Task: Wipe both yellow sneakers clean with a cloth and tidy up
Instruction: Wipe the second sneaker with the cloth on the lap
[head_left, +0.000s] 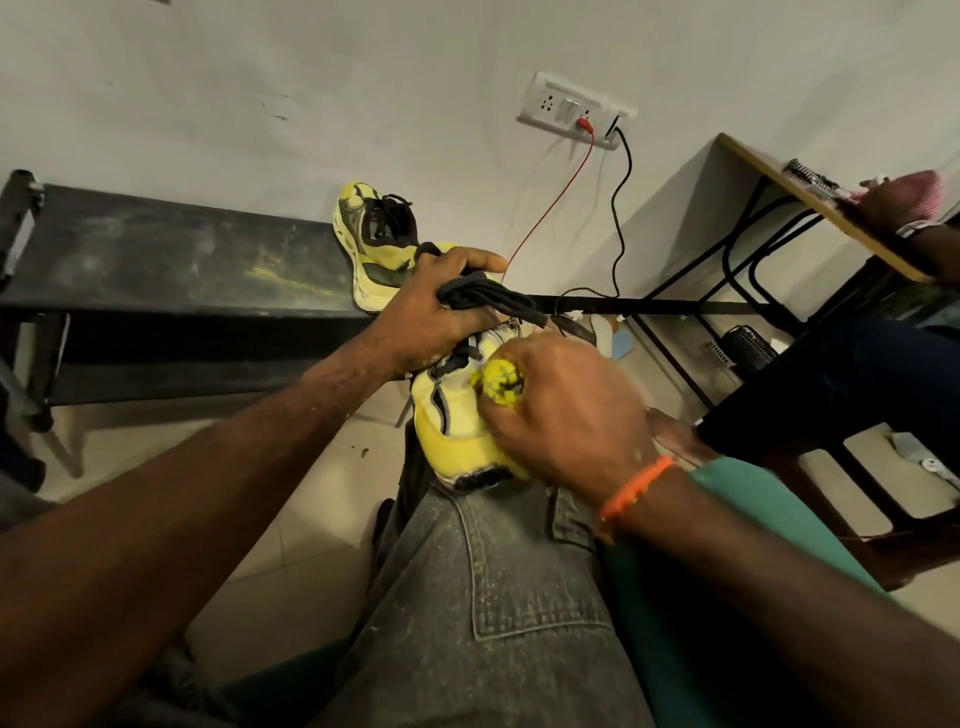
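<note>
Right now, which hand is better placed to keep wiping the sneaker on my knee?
Right. The right hand already holds the bunched yellow cloth against the sneaker, while the left hand steadies that shoe and grips dark fabric.

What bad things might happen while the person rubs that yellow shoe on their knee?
The sneaker only rests on the knee, so a hard rub from the right hand with the yellow cloth might tip it to the floor.
The left hand grips dark laces or fabric at the top; tugging could yank them loose.
The other sneaker sits at the bench end, where an elbow might knock it off.
</note>
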